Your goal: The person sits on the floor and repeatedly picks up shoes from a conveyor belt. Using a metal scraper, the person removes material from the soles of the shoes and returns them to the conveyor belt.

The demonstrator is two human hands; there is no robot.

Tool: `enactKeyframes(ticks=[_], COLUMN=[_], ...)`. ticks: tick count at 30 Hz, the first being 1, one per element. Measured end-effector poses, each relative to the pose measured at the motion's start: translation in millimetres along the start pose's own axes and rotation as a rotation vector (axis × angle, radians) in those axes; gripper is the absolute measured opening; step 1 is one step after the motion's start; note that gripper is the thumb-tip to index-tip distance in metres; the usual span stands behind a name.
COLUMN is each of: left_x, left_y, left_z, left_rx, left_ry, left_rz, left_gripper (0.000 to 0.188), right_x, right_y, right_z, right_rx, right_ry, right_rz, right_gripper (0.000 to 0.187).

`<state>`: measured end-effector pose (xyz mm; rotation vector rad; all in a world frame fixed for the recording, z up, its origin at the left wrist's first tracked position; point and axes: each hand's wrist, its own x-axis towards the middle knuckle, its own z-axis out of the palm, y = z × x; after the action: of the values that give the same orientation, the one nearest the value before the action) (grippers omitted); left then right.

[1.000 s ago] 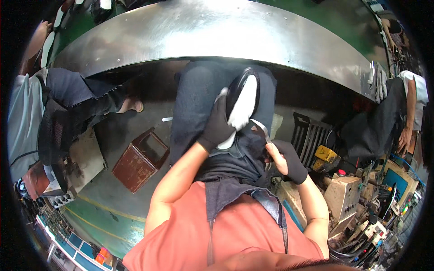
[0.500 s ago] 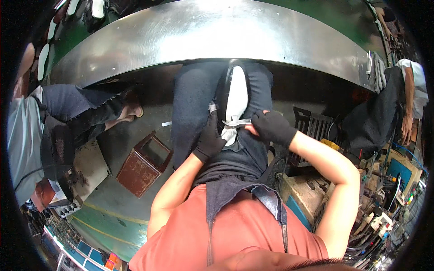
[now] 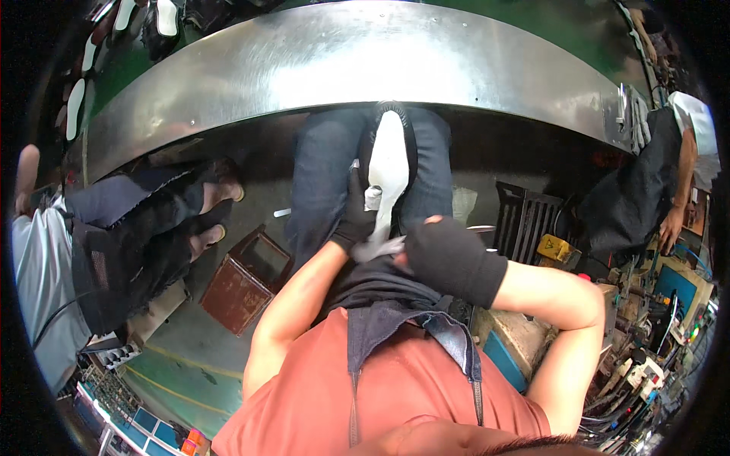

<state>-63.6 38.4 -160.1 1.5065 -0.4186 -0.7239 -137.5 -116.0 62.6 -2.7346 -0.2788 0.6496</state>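
A dark shoe lies on my lap with its white underside (image 3: 391, 156) facing up and its toe towards the metal bench. My left hand (image 3: 357, 209), in a black fingerless glove, grips the shoe's left side, with white wrapping on its fingertips. My right hand (image 3: 449, 254), gloved the same way, is closed round a shiny metal tool (image 3: 378, 248) that looks like pincers. Motion blurs the tool's head, which is by the near end of the shoe. Whether it touches the shoe I cannot tell. The right fingers are mostly hidden behind the back of that hand.
A shiny curved metal bench (image 3: 327, 64) crosses in front of my knees. To the left are a brown stool (image 3: 239, 285) and a seated person's legs (image 3: 160, 220). On the right are a black slatted chair (image 3: 517, 224), machinery and another person's arm (image 3: 682, 182).
My right hand has come nearer to my body with the tool, which has left the middle of the heel area. The shoe has tilted so more of its white underside shows.
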Motion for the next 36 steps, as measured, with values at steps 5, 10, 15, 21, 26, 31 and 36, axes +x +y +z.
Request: enactKeyframes(ticks=[5, 10, 15, 21, 26, 31, 36], left_x=[15, 14, 12, 14, 16, 7, 6], left_y=[59, 62, 19, 20, 41, 42, 110], left_z=[-15, -7, 6, 9, -3, -22, -35], left_rx=[-0.317, -0.738, -0.196, 0.242, 0.043, 0.013, -0.209], left_ry=[-0.222, -0.261, -0.007, 0.049, -0.195, -0.269, -0.127], left_rz=[-0.278, -0.522, -0.177, 0.133, 0.059, 0.094, -0.106], left_gripper=[0.064, 0.061, 0.052, 0.063, 0.09, 0.125, 0.111], right_x=[-9, -18, -14, -40, -3, -30, -41], right_y=[57, 70, 28, 20, 1, 50, 9], right_z=[62, 56, 36, 15, 15, 57, 139], right_rx=[0.821, 1.088, 0.202, 0.062, 0.379, 0.376, 1.009], right_ry=[-0.115, -0.19, 0.163, 0.297, 0.378, 0.087, 0.349], right_rz=[0.24, 0.349, 0.295, 0.148, -0.411, 0.274, 0.576], right_gripper=[0.044, 0.048, 0.036, 0.035, 0.036, 0.039, 0.043])
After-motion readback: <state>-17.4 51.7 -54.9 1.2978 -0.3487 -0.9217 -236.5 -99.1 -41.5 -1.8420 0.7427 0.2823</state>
